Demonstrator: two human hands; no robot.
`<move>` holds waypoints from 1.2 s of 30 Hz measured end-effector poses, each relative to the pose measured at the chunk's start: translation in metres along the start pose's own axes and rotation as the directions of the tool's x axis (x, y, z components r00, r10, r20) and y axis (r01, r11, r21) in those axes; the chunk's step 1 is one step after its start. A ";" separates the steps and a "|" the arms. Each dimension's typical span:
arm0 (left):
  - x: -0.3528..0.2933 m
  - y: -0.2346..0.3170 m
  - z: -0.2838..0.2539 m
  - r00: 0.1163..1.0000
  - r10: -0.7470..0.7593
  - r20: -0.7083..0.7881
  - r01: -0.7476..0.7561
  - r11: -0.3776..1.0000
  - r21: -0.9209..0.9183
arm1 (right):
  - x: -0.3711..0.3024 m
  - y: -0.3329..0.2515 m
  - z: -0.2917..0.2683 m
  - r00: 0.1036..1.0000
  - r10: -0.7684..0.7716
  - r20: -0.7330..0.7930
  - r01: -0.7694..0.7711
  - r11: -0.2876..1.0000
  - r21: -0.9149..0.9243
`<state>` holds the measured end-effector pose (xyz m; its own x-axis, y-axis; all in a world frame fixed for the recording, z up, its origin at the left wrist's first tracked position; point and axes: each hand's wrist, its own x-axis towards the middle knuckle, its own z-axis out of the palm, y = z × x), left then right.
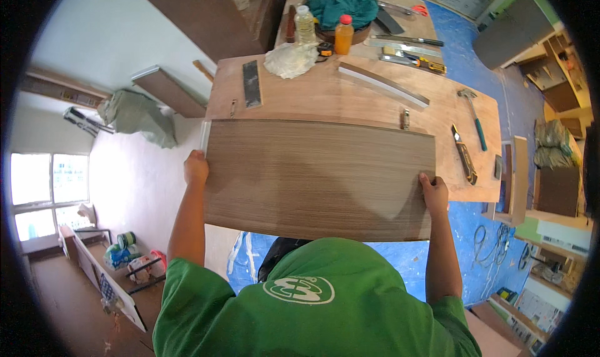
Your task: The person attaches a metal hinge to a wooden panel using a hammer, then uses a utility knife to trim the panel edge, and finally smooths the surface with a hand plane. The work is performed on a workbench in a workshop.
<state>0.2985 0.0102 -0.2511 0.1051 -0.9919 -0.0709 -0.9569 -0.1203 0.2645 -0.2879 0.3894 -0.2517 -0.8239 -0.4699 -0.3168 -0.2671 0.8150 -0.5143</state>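
A wide wood-grain panel [319, 179] lies across the front of the plywood worktable, its near edge reaching past the table toward my body. My left hand [196, 168] is closed on the panel's left edge. At the opposite end, my right hand [434, 193] grips the right edge, thumb on top and fingers mostly hidden below. Just beyond the panel's far edge sits a small metal hinge-like fitting [405, 119]. To the right of the panel lie a utility knife [464, 155] and a claw hammer [474, 118] with a green handle.
Farther back on the worktable [300, 94] are a white-edged strip [383, 84], a dark strip [251, 84], an orange bottle [344, 35], a clear bottle [304, 25], a tape measure [324, 50] and a green cloth [342, 8]. Blue sheeting [469, 232] covers the floor; cables [494, 243] lie on it.
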 end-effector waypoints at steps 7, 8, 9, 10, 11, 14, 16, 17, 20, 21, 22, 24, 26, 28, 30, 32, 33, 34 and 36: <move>0.047 0.003 0.015 0.996 0.055 0.068 -0.061 0.995 0.083 | 0.027 -0.019 0.001 0.999 -0.026 0.026 0.028 0.998 -0.062; 0.053 -0.002 0.019 0.995 0.084 0.062 -0.089 0.991 0.097 | 0.026 -0.033 -0.003 0.999 -0.009 0.045 0.011 0.999 -0.043; 0.057 0.003 0.020 0.991 0.119 0.059 -0.125 0.986 0.108 | 0.025 -0.042 -0.009 0.998 0.013 0.058 -0.011 1.000 -0.024; 0.060 0.008 0.023 0.990 0.129 0.060 -0.135 0.986 0.101 | 0.032 -0.040 -0.009 0.999 0.010 0.035 -0.009 0.999 -0.045; 0.063 0.015 0.029 0.989 0.137 0.061 -0.143 0.985 0.095 | 0.042 -0.035 -0.008 1.000 0.007 0.012 -0.006 0.998 -0.066; 0.075 0.028 0.033 0.983 0.168 0.071 -0.174 0.980 0.093 | 0.063 -0.039 -0.011 1.000 -0.012 -0.016 0.010 0.992 -0.130; 0.086 0.021 0.036 0.981 0.180 0.067 -0.186 0.977 0.108 | 0.071 -0.052 -0.007 0.999 -0.038 -0.008 0.037 0.987 -0.153; 0.091 0.017 0.039 0.981 0.183 0.064 -0.189 0.975 0.120 | 0.074 -0.059 -0.009 0.999 -0.054 0.001 0.053 0.986 -0.158; 0.096 0.042 0.042 0.990 0.128 0.061 -0.133 0.986 0.100 | 0.086 -0.061 -0.012 0.999 -0.047 0.018 0.049 0.991 -0.128; 0.099 0.048 0.040 0.984 0.159 0.081 -0.167 0.981 0.097 | 0.094 -0.060 -0.014 0.999 -0.037 0.019 0.039 0.993 -0.109; 0.101 0.053 0.041 0.975 0.197 0.105 -0.207 0.974 0.088 | 0.104 -0.055 -0.015 0.999 -0.044 0.012 0.045 0.991 -0.128; 0.105 0.057 0.043 0.978 0.183 0.100 -0.192 0.978 0.085 | 0.119 -0.054 -0.011 0.998 -0.056 0.000 0.055 0.985 -0.164; 0.116 0.048 0.046 0.971 0.211 0.112 -0.224 0.967 0.120 | 0.126 -0.057 -0.006 0.997 -0.078 -0.022 0.071 0.972 -0.222; 0.130 0.018 0.045 0.956 0.261 0.131 -0.284 0.937 0.203 | 0.128 -0.072 0.002 0.994 -0.109 0.002 0.107 0.973 -0.204; 0.108 0.047 0.046 0.973 0.172 0.154 -0.189 0.976 0.108 | 0.115 -0.063 -0.011 0.996 -0.084 0.014 0.085 0.984 -0.159; 0.093 0.051 0.034 0.979 0.134 0.151 -0.148 0.985 0.083 | 0.111 -0.060 -0.013 0.998 -0.061 0.003 0.060 0.980 -0.189; 0.095 0.033 0.035 0.981 0.139 0.137 -0.154 0.983 0.103 | 0.111 -0.063 -0.009 0.998 -0.061 0.008 0.062 0.979 -0.196; 0.094 0.029 0.035 0.979 0.154 0.131 -0.169 0.979 0.114 | 0.110 -0.060 -0.008 0.997 -0.073 0.002 0.072 0.973 -0.220; 0.088 0.028 0.035 0.984 0.117 0.132 -0.127 0.989 0.072 | 0.105 -0.062 -0.006 0.996 -0.092 -0.009 0.086 0.959 -0.271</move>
<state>0.2713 -0.0785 -0.2838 -0.0438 -0.9852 -0.1656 -0.9795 0.0097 0.2013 -0.3609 0.2909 -0.2484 -0.8005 -0.5397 -0.2606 -0.4625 0.8328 -0.3041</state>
